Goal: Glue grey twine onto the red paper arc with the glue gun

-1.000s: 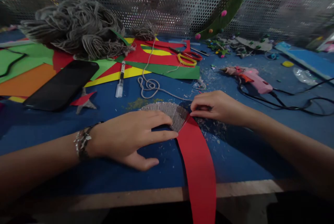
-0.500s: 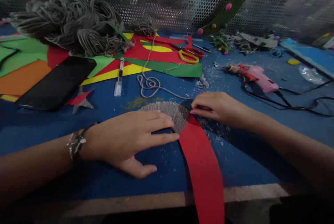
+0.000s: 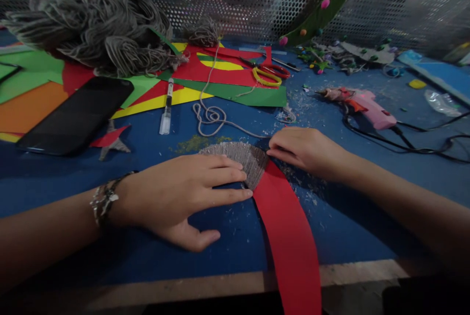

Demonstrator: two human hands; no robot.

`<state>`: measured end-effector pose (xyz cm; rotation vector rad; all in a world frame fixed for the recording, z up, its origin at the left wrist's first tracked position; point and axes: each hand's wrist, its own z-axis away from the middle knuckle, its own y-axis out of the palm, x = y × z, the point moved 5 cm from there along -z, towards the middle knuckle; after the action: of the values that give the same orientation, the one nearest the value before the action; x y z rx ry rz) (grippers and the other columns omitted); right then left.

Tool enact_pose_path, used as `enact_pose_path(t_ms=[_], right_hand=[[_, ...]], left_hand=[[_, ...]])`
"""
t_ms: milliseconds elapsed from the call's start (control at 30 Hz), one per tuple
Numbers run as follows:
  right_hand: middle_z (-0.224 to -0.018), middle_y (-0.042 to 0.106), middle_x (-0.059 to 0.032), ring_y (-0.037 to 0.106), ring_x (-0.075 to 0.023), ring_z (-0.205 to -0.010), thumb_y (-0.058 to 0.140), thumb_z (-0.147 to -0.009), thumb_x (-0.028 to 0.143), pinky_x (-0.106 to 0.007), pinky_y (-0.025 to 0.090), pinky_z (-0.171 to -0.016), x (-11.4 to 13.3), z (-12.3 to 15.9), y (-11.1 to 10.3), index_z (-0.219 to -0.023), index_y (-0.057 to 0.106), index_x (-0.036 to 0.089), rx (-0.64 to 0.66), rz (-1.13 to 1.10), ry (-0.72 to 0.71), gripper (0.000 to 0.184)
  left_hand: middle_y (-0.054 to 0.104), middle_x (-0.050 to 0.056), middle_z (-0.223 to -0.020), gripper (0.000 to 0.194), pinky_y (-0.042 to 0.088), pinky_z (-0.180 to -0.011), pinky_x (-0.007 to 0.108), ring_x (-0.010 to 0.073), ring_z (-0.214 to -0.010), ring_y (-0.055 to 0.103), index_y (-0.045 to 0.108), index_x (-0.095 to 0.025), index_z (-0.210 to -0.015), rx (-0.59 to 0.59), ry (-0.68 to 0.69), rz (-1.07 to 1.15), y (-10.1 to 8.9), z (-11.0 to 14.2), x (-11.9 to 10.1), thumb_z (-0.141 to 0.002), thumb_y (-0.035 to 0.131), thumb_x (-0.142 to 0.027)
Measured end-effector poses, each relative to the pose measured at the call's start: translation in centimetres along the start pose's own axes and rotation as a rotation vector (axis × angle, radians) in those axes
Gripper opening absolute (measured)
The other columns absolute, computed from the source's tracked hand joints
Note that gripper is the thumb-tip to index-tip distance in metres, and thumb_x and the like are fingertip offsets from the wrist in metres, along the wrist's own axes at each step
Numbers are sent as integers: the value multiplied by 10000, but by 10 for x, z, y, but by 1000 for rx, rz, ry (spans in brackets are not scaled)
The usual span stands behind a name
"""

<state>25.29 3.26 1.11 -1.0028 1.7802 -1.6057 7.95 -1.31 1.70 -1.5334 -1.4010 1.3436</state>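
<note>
Flatly, left hand on strip; right hand, pinching yarn

Between my left hand and the near edge of the blue table I have a bare strip to slide along, until the red paper strip cuts across it. On that strip's right, open surface runs below my right forearm. Ahead of my right hand, the glue gun and its cable obstruct the right side. The loose yarn bars a forward reach between my hands; the phone blocks the left.
</note>
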Motion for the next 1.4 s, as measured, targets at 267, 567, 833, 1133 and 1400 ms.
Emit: enact_pose_path(t_ms=[267, 567, 833, 1133, 1400], right_hand=[[-636, 529, -22, 481, -130, -594, 354, -919, 273, -233, 364, -581, -1, -1, 2, -721, 458, 193, 41, 37, 74, 238], [-616, 501, -4, 459, -123, -578, 381, -904, 282, -227, 311, -550, -3, 0, 6, -730, 460, 192, 50, -4, 158, 211], [-616, 499, -1, 452, -121, -575, 382, -904, 295, -228, 283, -541, -5, -2, 7, -740, 472, 192, 76, -15, 213, 214], [-619, 493, -2, 439, -112, -568, 362, -911, 304, -223, 253, -528, -5, -5, 7, -754, 484, 185, 157, 26, 267, 231], [-662, 532, -18, 457, -128, -599, 373, -911, 310, -237, 238, -543, -4, -5, 8, -798, 509, 183, 194, 31, 340, 217]], left_hand=[[633, 150, -1145, 564, 442, -985, 362, 278, -1085, 562, 555, -69, -1156, -8, -22, 14, -1, -1, 0, -677, 627, -360], [619, 135, -1191, 592, 429, -998, 392, 285, -1104, 559, 559, -74, -1190, 38, -12, -49, 0, -1, -3, -672, 636, -350], [659, 113, -1089, 518, 444, -951, 360, 272, -1045, 573, 599, -78, -1123, 7, 29, -96, -2, -5, -4, -678, 647, -339], [599, 142, -1156, 659, 427, -970, 356, 261, -1049, 567, 519, -82, -1188, 4, -57, -82, -3, -6, 0, -650, 672, -432], [625, 100, -1153, 574, 296, -1058, 459, 272, -1079, 562, 542, -128, -1186, 50, -50, -158, -2, -5, -5, -714, 611, -448]])
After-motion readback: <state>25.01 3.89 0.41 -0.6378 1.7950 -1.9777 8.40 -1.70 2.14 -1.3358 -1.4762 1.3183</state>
